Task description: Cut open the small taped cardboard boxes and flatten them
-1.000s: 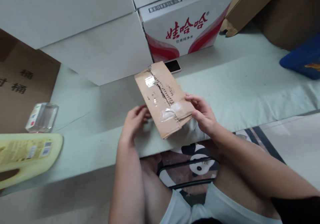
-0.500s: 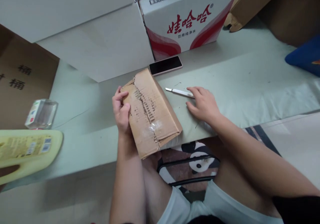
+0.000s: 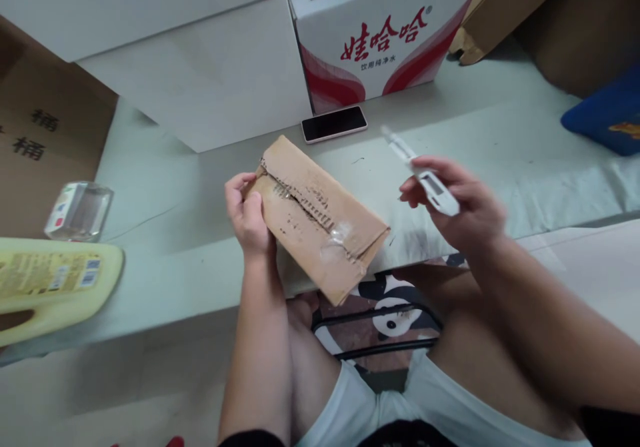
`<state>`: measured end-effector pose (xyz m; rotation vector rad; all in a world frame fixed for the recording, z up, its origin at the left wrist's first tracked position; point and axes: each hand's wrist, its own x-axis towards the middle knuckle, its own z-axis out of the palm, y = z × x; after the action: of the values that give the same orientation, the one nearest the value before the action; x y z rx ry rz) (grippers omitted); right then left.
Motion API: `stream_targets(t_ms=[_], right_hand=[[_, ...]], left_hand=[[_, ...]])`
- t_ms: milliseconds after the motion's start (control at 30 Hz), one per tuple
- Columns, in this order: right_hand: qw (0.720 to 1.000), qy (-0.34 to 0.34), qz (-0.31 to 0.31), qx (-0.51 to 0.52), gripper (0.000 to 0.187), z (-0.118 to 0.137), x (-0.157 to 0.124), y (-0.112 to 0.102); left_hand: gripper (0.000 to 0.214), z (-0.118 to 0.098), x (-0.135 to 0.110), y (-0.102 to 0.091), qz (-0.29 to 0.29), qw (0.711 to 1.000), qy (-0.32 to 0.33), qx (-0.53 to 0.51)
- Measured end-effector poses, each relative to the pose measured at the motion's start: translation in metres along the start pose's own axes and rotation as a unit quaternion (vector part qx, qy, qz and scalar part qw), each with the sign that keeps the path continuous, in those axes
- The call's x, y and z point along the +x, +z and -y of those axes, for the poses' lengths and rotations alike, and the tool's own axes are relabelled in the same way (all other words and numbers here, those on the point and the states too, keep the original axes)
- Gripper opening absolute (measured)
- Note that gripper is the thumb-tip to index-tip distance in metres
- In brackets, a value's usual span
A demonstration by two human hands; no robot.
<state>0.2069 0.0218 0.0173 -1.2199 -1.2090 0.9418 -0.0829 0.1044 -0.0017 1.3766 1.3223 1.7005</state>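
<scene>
My left hand (image 3: 247,217) grips the left end of a worn brown cardboard parcel (image 3: 320,217), which has torn tape along its top seam. The parcel is tilted, and its right end hangs over the edge of the pale green table (image 3: 480,147). My right hand (image 3: 463,204) is raised above the table to the right of the parcel. Its fingers are closed on a white utility knife (image 3: 423,177) with the blade end pointing up and left. The knife is slightly blurred.
A phone (image 3: 334,123) lies face up behind the parcel, in front of a red-and-white printed carton (image 3: 380,34). Large white boxes (image 3: 200,87) stand at the back left, brown cardboard (image 3: 45,134) at far left. A yellow jug (image 3: 55,287) and a clear packet (image 3: 80,210) lie left. Something blue (image 3: 605,110) sits right.
My right hand let go of the parcel, reached to the knife on the table, and now has lifted it. My left hand took the parcel's left end and turned it.
</scene>
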Motion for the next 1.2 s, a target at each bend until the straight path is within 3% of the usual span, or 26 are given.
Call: stream_targets(t_ms=[100, 300, 367, 533, 700, 933, 1100, 1200], right_hand=[[0.993, -0.093, -0.069, 0.023, 0.035, 0.014, -0.009, -0.006], [0.971, -0.149, -0.168, 0.083, 0.016, 0.022, -0.009, -0.002], [0.967, -0.165, -0.159, 0.114, 0.016, 0.023, -0.011, 0.0], [0.972, -0.206, -0.067, 0.095, 0.021, 0.026, -0.027, 0.001], [0.972, -0.229, 0.001, -0.055, 0.018, 0.032, -0.036, -0.004], [0.932, -0.294, -0.01, -0.211, 0.02, 0.046, -0.035, -0.001], [0.939, -0.235, -0.006, -0.252, 0.018, 0.049, -0.039, 0.004], [0.951, -0.178, -0.041, -0.251, 0.018, 0.054, -0.044, 0.004]], left_hand=[[0.024, -0.004, -0.007, 0.005, 0.005, 0.996, 0.035, 0.078], [0.025, -0.013, -0.022, 0.016, -0.006, 0.986, 0.093, 0.138], [0.022, -0.011, -0.022, 0.017, -0.018, 0.985, 0.11, 0.131], [0.017, -0.001, -0.018, 0.019, -0.012, 0.993, 0.104, 0.061], [0.019, 0.001, -0.016, 0.024, 0.0, 0.997, 0.072, 0.022], [0.019, 0.002, -0.014, 0.025, -0.004, 0.998, 0.058, 0.003], [0.019, 0.002, -0.013, 0.026, -0.002, 0.999, 0.053, -0.002], [0.018, 0.002, -0.014, 0.026, 0.002, 0.999, 0.052, 0.003]])
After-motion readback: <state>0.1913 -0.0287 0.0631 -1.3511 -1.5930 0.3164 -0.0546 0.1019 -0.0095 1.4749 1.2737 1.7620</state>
